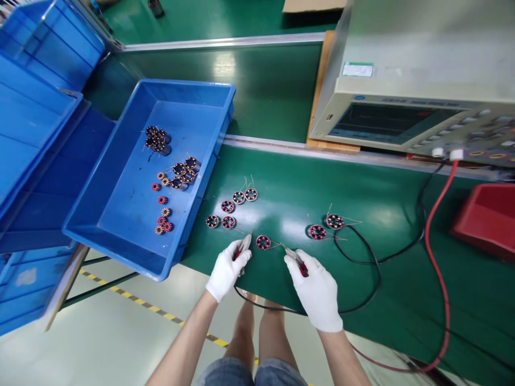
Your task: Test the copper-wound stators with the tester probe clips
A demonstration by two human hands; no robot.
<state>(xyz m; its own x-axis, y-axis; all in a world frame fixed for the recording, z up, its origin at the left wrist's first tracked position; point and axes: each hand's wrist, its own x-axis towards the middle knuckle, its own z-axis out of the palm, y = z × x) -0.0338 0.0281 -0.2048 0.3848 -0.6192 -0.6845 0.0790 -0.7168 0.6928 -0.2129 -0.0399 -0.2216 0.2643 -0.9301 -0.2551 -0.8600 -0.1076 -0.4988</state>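
My left hand point(226, 272), in a white glove, is closed around an alligator clip point(243, 246) with a red grip and metal jaws. My right hand point(316, 289), gloved too, pinches a second alligator clip point(295, 258). That clip's tip is at the wire ends of a wound stator coil point(263, 243) lying between my hands. The left clip points up beside this coil, apart from it. Other coils with loose wire leads, such as a pink-cored one point(228, 222) and a copper-coloured one point(335, 221), lie to both sides on the green bench point(281, 177).
A blue tray point(120, 236) at left holds several coils and small pink and tan cores. At right stands a tester point(398, 91) with a screen. Its red cable point(436, 257) and black cable point(376, 262) loop across the bench. A red bin point(488, 220) sits at far right.
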